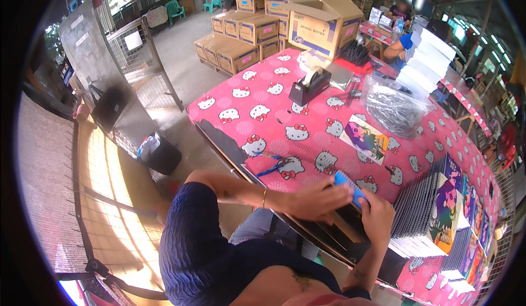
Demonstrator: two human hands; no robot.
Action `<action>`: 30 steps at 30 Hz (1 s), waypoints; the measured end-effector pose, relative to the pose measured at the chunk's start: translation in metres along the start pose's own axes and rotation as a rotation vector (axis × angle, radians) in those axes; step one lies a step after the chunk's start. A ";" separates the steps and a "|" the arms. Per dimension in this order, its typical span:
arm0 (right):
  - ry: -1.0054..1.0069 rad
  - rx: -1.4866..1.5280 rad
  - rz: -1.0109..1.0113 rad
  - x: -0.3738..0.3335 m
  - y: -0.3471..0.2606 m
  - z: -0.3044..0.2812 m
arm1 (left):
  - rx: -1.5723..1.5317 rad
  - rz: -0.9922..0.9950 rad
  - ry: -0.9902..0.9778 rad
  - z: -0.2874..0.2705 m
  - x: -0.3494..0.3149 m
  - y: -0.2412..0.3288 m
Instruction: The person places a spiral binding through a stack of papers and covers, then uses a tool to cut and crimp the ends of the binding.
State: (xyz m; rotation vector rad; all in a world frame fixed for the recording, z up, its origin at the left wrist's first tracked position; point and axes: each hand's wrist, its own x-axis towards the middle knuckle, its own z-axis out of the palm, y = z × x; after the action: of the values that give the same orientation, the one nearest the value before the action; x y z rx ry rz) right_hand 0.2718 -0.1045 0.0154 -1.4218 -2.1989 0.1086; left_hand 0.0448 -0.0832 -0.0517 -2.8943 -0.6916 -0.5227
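Observation:
My right hand (378,213) closes its thumb and fingers on the near end of a narrow blue piece (346,181), whose exact kind I cannot make out. Flat and stretched out, my left hand (320,199) lays its fingertips against the same piece from the left. A thin dark spiral coil (307,155) lies on the table just beyond, reaching toward the blue piece. Left of my hands rest blue-handled pliers (269,168). A colourful notebook cover (364,139) lies farther off. To the right stands a stack of spiral notebooks (419,213).
The table (219,133) has a pink patterned cover, torn at the left edge. On it are a black tape dispenser (311,88), a clear bag of dark coils (394,109) and a tall white paper stack (427,59). Cardboard boxes (235,37) stand behind; another person (402,13) sits beyond.

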 end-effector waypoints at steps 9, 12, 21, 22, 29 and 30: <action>0.007 -0.063 0.028 0.004 0.001 0.003 | 0.122 -0.028 0.163 0.025 0.005 -0.009; -0.053 -0.068 0.120 0.002 -0.005 0.000 | 0.325 -0.273 0.336 -0.030 0.068 -0.036; 0.271 0.935 0.289 -0.059 0.046 0.014 | 0.246 -0.204 0.391 -0.026 0.070 -0.021; 0.314 0.924 0.309 -0.060 0.047 0.020 | 0.205 -0.137 0.314 -0.022 0.063 -0.016; 0.399 0.846 0.343 -0.057 0.040 0.048 | 0.256 -0.025 0.170 -0.032 0.057 -0.007; 0.409 0.896 0.322 -0.056 0.031 0.048 | 0.171 0.037 0.146 -0.006 0.038 -0.002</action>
State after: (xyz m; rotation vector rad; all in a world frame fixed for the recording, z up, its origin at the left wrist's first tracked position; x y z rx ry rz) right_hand 0.2935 -0.1294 -0.0576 -1.1078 -1.2889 0.7396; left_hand 0.0743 -0.0670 -0.0320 -2.6742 -0.6268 -0.6305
